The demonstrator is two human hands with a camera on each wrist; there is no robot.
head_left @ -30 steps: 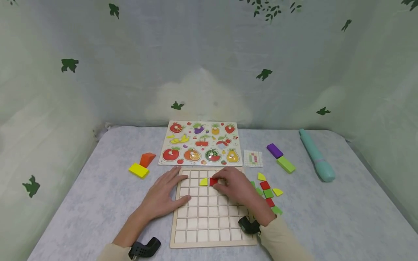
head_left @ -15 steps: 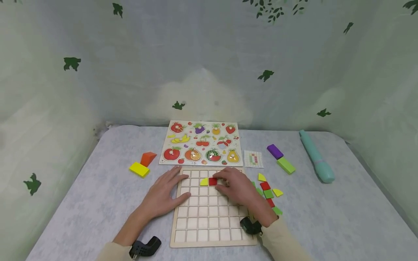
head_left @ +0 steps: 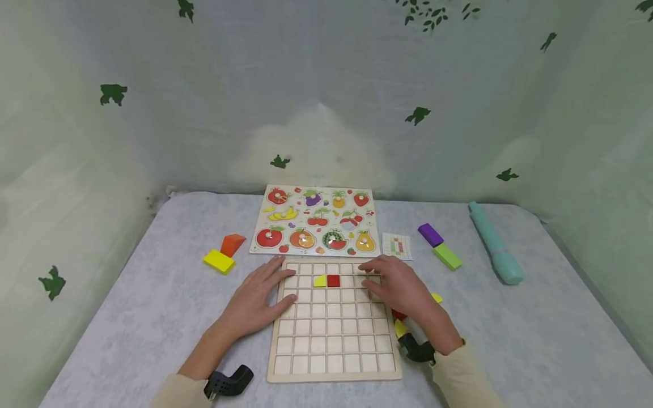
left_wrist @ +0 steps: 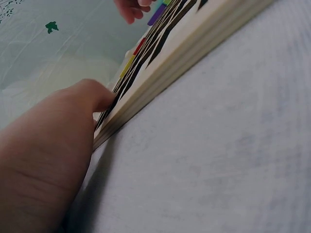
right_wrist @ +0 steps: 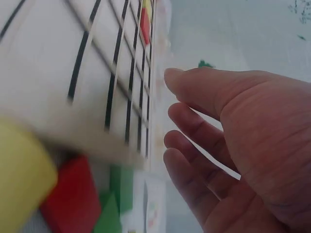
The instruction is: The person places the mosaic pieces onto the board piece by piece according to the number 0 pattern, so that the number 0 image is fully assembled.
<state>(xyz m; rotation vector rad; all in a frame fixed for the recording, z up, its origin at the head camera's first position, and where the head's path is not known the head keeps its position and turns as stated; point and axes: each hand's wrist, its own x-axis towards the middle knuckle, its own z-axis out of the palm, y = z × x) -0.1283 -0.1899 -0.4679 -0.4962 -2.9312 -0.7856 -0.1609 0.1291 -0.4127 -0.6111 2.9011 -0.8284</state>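
A wooden grid board point(head_left: 334, 377) lies on the table. In its second row from the top sit a yellow quarter-round piece point(head_left: 319, 281) and, right beside it, a red square piece point(head_left: 333, 280). My left hand point(head_left: 257, 300) rests along the board's left edge, thumb and fingertips on the frame. Over the board's upper right hovers my right hand point(head_left: 403, 289), fingers loosely bent and holding nothing. In the right wrist view, yellow, red point(right_wrist: 73, 196) and green point(right_wrist: 121, 187) pieces lie by the board's right edge; my right forearm hides most of them in the head view.
Behind the board lies a fruit puzzle point(head_left: 313, 221), with a small pattern card point(head_left: 397, 246) to its right. Yellow point(head_left: 219, 262) and orange point(head_left: 232, 245) blocks lie left. Purple point(head_left: 431, 234) and green point(head_left: 446, 256) blocks and a teal bat-shaped object point(head_left: 495, 243) lie right.
My right hand has let go of the red square, which now sits next to the yellow piece, and has moved right, covering the loose pieces. My left hand has stayed in place.
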